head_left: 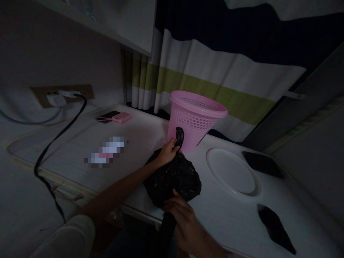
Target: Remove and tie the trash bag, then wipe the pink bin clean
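Note:
A black plastic garbage bag [185, 175] lies bunched at the front of the white table, with something bulky inside that I cannot see. My left hand [169, 151] is closed around one gathered end of it, and a loop of plastic sticks up above the fingers. Nearer the table edge, my right hand [182, 218] grips another twisted length of the bag, which hangs down past the edge. Just behind the bag stands a pink plastic wastebasket [185, 132], upright, with a perforated upper wall.
A white ring-shaped rim [211, 163] lies right of the wastebasket. Beyond it are a flat black piece [263, 164] and another dark folded piece [276, 229]. At left sit a pink power bank [122, 118], a blurred-out item [106, 152] and a black cable [57, 132].

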Motion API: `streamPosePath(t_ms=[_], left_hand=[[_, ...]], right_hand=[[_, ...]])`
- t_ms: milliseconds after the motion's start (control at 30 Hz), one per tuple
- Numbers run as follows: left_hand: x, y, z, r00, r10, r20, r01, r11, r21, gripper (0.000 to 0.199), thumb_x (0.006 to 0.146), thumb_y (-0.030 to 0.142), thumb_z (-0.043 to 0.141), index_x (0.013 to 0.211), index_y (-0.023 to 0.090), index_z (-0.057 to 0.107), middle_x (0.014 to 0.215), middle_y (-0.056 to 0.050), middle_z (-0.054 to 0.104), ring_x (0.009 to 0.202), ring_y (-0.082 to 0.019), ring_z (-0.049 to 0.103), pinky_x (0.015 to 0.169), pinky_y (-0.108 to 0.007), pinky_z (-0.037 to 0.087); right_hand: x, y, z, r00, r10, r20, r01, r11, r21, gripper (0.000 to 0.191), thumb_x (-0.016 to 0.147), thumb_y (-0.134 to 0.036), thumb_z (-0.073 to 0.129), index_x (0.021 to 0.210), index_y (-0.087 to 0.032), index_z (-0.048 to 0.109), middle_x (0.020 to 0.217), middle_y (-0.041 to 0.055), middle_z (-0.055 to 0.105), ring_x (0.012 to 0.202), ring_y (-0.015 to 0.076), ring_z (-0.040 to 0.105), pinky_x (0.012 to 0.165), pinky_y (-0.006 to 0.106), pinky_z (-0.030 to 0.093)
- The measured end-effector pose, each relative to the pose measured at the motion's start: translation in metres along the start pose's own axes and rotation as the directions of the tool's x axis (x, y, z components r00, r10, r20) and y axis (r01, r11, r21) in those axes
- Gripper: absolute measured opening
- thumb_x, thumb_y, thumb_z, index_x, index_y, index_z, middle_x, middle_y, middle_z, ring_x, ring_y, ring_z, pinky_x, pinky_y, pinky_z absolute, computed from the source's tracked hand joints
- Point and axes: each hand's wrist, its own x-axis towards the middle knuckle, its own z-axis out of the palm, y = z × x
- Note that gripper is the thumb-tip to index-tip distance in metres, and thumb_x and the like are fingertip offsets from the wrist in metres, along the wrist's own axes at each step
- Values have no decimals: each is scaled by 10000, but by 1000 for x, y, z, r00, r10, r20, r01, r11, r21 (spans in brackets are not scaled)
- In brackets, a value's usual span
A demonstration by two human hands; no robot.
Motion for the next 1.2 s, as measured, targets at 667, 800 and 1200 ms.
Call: streamPosePath(t_ms=[667,800,1200], left_hand=[[-4,23,-15,968,-46,245,178,816,-550,227,738,307,615,874,140,544,644,32,520,587,-76,516,590,-209,399],[-9,31,-17,964,-39,265,175,839,-514,329,678,266,658,960,140,546,691,30,533,583,-75,512,552,-199,387],[12,83,-42,855,86,512,15,982,-189,313,852,346,476,990,96,603,567,56,463,426,-38,428,429,-166,323]], right_hand=[[31,14,-59,738,663,123,-600,730,-328,436,804,-561,498,980,-165,549,838,82,675,729,233,645,629,321,453],[36,14,-52,697,698,167,-489,632,-601,273,813,-302,521,1032,-140,540,978,125,664,813,264,656,620,315,447],[95,20,-116,750,657,75,-370,510,-776,261,857,-144,337,995,-172,558,894,92,674,795,251,654,577,299,374]])
